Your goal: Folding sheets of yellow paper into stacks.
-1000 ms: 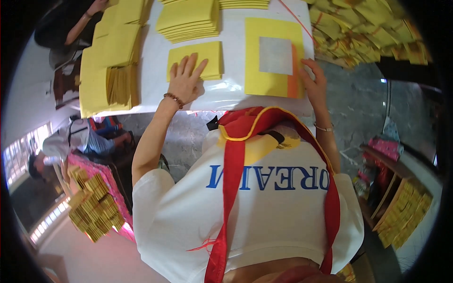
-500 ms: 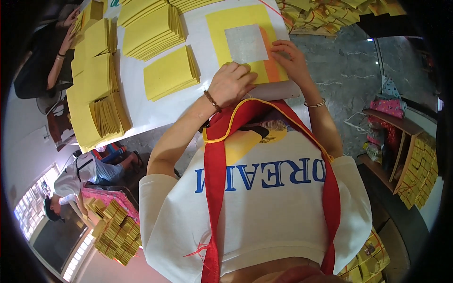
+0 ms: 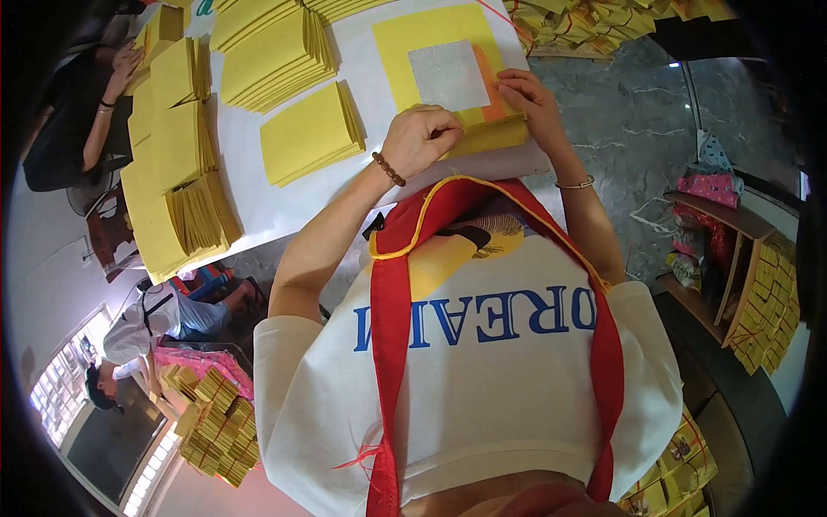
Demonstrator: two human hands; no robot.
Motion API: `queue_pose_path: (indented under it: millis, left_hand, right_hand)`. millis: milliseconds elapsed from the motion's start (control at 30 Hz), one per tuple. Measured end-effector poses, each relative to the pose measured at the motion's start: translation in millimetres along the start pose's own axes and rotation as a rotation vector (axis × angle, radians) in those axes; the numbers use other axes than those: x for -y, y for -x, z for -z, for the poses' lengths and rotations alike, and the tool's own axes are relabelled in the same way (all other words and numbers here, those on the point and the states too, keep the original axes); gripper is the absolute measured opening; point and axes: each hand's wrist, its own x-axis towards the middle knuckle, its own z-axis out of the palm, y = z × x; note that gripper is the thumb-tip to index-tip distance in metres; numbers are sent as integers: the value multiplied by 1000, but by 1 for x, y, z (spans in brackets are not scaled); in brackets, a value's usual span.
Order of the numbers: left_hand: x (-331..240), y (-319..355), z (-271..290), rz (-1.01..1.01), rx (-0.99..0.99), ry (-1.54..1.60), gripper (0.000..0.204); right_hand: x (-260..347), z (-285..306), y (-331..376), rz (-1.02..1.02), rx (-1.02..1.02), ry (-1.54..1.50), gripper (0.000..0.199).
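A yellow paper sheet (image 3: pixel 398 53) with a silver square (image 3: pixel 448 76) and an orange strip (image 3: pixel 488 76) lies on the white table before me. Its near edge is turned up into a fold (image 3: pixel 491 133). My left hand (image 3: pixel 419 142) is closed at the fold's left end, fingers curled against the paper. At the sheet's right edge, my right hand (image 3: pixel 532 105) rests with fingers extended and thumb apart. To the left of the sheet lies a small stack of folded yellow papers (image 3: pixel 310 133).
Larger stacks of folded yellow paper (image 3: pixel 276 65) fill the table's left side. A co-worker's hands (image 3: pixel 127 69) handle paper at the far left. Another person (image 3: pixel 142 332) is beside tied yellow bundles (image 3: pixel 220 426). A wooden shelf (image 3: pixel 724 220) stands at right.
The sheet's near edge has come up and folded away from me. My left hand has shifted slightly left and away, its fingers curling more. My right hand stays at the right edge.
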Motion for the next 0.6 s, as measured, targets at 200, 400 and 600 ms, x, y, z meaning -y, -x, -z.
queue_pose_path:
  millis: [200, 400, 600]
  left_hand:
    - [0, -3, 2, 71, 24, 75, 15]
    - [3, -7, 7, 197, 114, 165, 13]
    - [5, -11, 9, 229, 118, 271, 14]
  right_hand:
    - [1, 0, -2, -6, -3, 16, 18]
    - [-1, 1, -1, 0, -11, 40, 19]
    - [2, 5, -3, -10, 26, 26, 22]
